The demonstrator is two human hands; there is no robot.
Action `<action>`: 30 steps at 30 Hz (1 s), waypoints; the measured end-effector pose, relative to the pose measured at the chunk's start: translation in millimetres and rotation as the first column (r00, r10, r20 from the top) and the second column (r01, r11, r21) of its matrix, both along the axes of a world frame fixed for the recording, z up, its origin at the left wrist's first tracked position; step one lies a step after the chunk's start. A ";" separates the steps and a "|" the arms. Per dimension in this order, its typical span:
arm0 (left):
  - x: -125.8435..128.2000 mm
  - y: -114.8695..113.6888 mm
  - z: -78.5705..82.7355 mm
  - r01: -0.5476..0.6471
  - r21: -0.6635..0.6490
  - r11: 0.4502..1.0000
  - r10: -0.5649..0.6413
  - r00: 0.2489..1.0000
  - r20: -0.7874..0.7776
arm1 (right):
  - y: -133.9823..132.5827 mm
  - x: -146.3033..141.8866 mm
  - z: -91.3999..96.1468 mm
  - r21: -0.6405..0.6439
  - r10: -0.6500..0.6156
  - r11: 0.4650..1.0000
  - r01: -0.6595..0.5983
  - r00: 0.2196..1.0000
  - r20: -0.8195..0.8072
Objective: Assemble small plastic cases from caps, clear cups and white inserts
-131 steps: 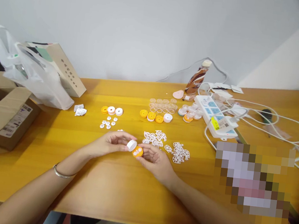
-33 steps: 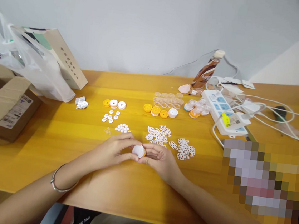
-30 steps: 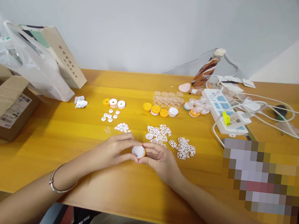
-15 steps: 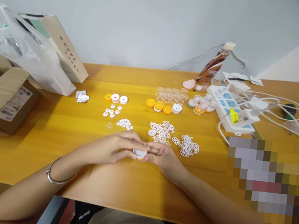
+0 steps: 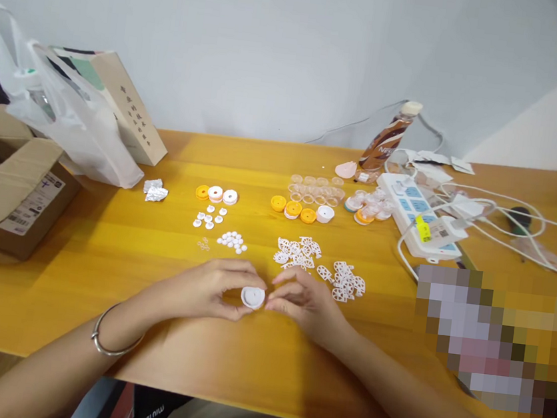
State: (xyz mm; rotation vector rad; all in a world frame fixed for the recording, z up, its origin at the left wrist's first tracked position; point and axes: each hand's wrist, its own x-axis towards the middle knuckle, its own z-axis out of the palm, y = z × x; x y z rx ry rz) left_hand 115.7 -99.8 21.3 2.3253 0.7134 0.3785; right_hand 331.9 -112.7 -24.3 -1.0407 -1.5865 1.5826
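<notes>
A small round white cap [image 5: 252,296] sits between my two hands, low over the yellow wooden table [image 5: 101,262]. My left hand [image 5: 209,288] pinches its left side with thumb and fingers. My right hand [image 5: 305,301] holds its right side, fingers curled. Any orange part under the cap is hidden. Just beyond my hands lie white lattice pieces [image 5: 298,252], a second heap of them [image 5: 348,283], and small white discs [image 5: 232,241].
Orange and white caps [image 5: 216,194] and another row [image 5: 301,210] lie mid-table, with clear cups [image 5: 314,188] behind. A power strip [image 5: 418,215] with cables and a brown bottle [image 5: 385,141] stand back right. A cardboard box [image 5: 3,198], plastic bag [image 5: 61,124] and foil scraps [image 5: 154,190] are at left.
Earlier my left hand held the white cap apart from an orange piece in my right hand. Now the two are joined, white side up, and my hands have lowered toward the table.
</notes>
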 end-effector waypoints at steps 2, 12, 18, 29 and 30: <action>-1.3 1.1 -6.5 -0.006 0.080 0.997 0.011 0.998 -0.062 | 10.8 15.7 9.8 0.299 -0.213 0.944 0.139 0.949 0.230; -6.5 4.5 -14.4 0.017 0.089 0.996 -0.003 0.987 -0.160 | 54.8 89.1 31.8 0.320 -0.196 0.945 -0.075 0.652 0.733; -8.3 2.0 -4.8 0.049 0.043 0.998 -0.040 0.981 -0.192 | 47.1 81.2 26.7 0.328 -0.123 0.913 -0.244 0.601 0.790; 22.5 27.8 -17.7 -0.166 0.267 0.949 0.180 0.983 -0.029 | 48.7 76.2 25.0 0.440 -0.212 0.872 -0.214 0.644 0.735; 28.9 31.5 -20.6 -0.168 0.303 0.938 0.187 0.982 -0.035 | 48.5 74.7 24.5 0.470 -0.245 0.862 -0.188 0.657 0.713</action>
